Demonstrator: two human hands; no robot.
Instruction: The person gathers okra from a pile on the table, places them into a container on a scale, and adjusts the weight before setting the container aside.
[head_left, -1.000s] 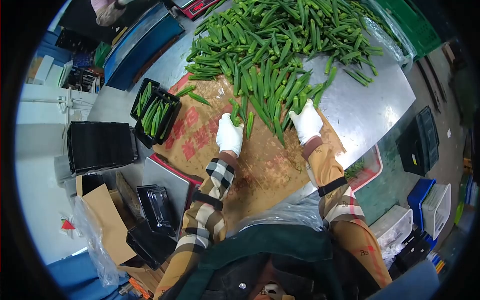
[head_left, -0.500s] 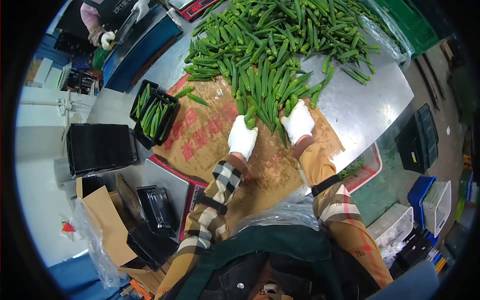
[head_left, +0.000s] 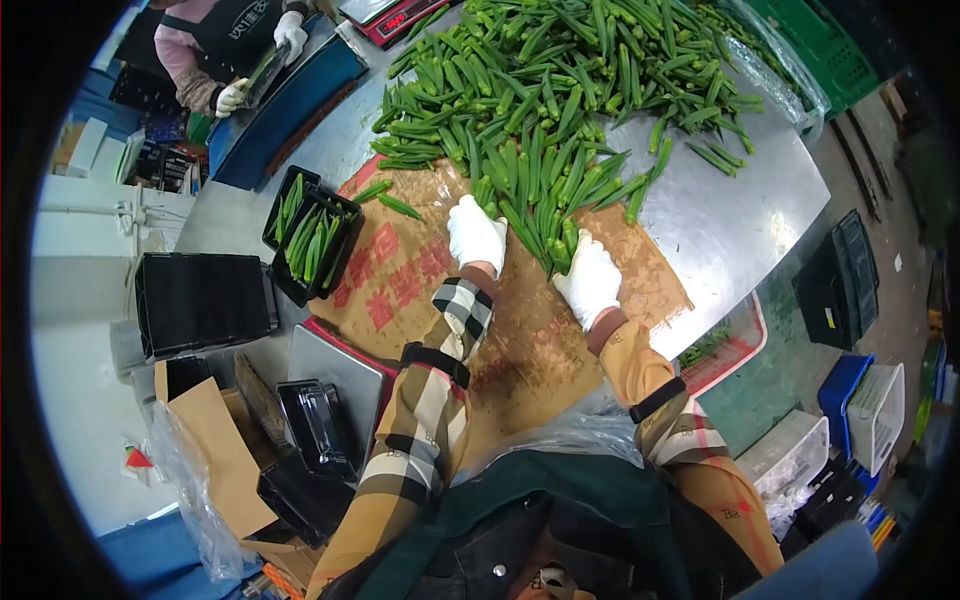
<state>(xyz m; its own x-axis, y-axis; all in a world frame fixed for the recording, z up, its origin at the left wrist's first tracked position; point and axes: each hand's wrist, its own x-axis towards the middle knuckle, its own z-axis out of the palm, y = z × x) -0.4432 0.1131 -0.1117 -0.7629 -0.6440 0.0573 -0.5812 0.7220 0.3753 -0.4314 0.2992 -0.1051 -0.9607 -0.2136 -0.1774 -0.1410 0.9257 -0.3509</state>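
Note:
A big heap of green okra (head_left: 560,90) lies on the metal table, its near end spread over a brown cardboard sheet (head_left: 530,340) with red print. My left hand (head_left: 476,236), in a white glove, is at the left edge of the near okra, fingers curled against some pods. My right hand (head_left: 590,280), gloved too, has its fingers closed around okra at the heap's near tip. Two black trays (head_left: 318,245) holding okra pods stand left of the cardboard.
A scale (head_left: 335,380) with an empty black tray (head_left: 318,425) is at the lower left, beside a cardboard box (head_left: 215,450). A co-worker (head_left: 215,50) stands at the upper left. A green crate (head_left: 825,55) is at the upper right.
My left hand has moved up and left, my right hand slightly down and left. The okra between them has shifted. The co-worker's hands have moved right.

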